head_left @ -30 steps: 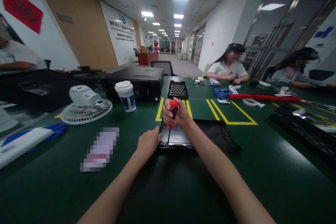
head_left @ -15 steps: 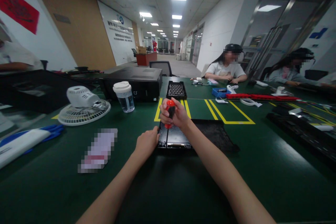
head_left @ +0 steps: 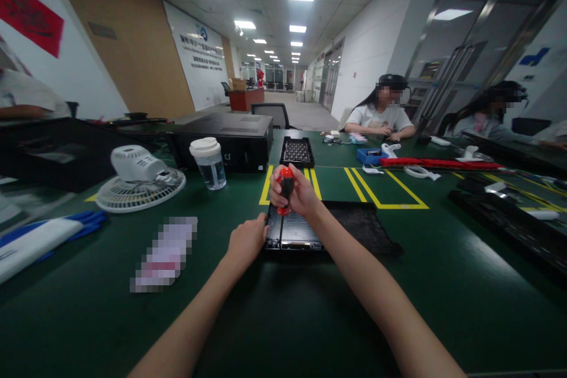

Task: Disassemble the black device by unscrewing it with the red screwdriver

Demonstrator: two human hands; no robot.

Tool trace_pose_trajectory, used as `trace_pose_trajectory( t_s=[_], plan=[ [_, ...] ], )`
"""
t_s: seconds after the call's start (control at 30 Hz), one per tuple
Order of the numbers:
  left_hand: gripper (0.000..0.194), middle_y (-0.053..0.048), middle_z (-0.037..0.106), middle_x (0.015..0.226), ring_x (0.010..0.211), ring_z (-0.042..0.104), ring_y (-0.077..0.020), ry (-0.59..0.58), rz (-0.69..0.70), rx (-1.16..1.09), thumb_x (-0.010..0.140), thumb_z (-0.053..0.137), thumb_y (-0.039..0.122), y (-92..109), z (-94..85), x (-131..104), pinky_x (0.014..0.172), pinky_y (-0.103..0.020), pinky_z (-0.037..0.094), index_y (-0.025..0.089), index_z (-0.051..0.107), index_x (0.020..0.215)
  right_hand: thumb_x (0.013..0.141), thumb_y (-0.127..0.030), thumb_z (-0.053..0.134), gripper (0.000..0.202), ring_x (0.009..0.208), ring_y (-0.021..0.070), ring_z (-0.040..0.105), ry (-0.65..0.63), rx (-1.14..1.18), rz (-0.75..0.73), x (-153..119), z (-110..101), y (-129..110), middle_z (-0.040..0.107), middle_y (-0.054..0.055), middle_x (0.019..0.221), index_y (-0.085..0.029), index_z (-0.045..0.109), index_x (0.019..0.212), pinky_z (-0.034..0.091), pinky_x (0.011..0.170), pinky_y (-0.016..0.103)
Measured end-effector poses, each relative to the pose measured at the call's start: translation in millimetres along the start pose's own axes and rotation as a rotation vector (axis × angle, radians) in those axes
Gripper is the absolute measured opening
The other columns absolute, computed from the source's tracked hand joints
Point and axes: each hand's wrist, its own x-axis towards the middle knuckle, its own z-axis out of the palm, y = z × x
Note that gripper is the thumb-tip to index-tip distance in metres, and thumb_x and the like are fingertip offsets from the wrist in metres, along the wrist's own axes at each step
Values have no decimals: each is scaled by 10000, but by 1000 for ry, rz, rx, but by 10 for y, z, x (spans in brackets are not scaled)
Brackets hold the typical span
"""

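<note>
My right hand (head_left: 297, 189) is wrapped around the red and black handle of a screwdriver (head_left: 286, 189). The shaft points straight down, and its tip meets the near left part of a black flat casing (head_left: 358, 224). That casing lies on the green table, with a shiny ribbed section and a metallic strip along its near edge. At the casing's left edge, my left hand (head_left: 248, 240) grips it, the thumb pointing forward and the other fingers partly hidden. My right forearm covers the middle of the casing.
Beyond the casing sits a black tray (head_left: 296, 152) of small parts. A lidded cup (head_left: 208, 163), a white fan (head_left: 139, 180) and a black computer case (head_left: 225, 139) stand to the left. A blue box (head_left: 371, 156) is at the right. Two people sit across the right side.
Both hands keep their places, and the screwdriver stays upright on the casing. Its handle looks slightly turned in my right hand. The whole view has shifted a little.
</note>
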Motion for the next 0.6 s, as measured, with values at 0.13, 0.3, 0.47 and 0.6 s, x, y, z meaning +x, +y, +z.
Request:
trace_pose_trajectory(
  t_s=[0.13, 0.3, 0.47, 0.6],
  plan=[
    [281, -90, 652, 930, 866, 630, -234, -2, 2, -3, 878, 347, 365, 1, -3, 1, 681, -313, 464, 225, 457, 1096, 922, -380, 106, 453, 352, 66, 377, 29, -31, 0, -6, -1, -1, 457, -33, 580, -188, 485, 765, 323, 369, 190],
    [294, -102, 648, 946, 897, 621, -233, -30, -14, -3, 883, 336, 364, 13, -28, 0, 696, -312, 462, 218, 457, 1107, 919, -412, 121, 449, 365, 65, 374, 75, -74, 16, -17, 17, 1, 458, -40, 589, -195, 485, 770, 331, 381, 189],
    [295, -99, 646, 962, 887, 620, -235, -21, 2, -3, 881, 333, 353, 9, -23, 1, 699, -321, 464, 217, 460, 1110, 920, -391, 149, 425, 377, 68, 392, 52, -68, 8, -26, 42, 11, 477, -26, 606, -185, 493, 781, 341, 392, 198],
    [286, -93, 653, 927, 862, 628, -246, 1, 6, 5, 874, 341, 354, -3, 10, 18, 672, -328, 471, 218, 464, 1094, 921, -374, 159, 410, 384, 67, 404, 17, -63, -10, -33, 52, 22, 483, -24, 621, -182, 500, 796, 341, 399, 199]
  ],
)
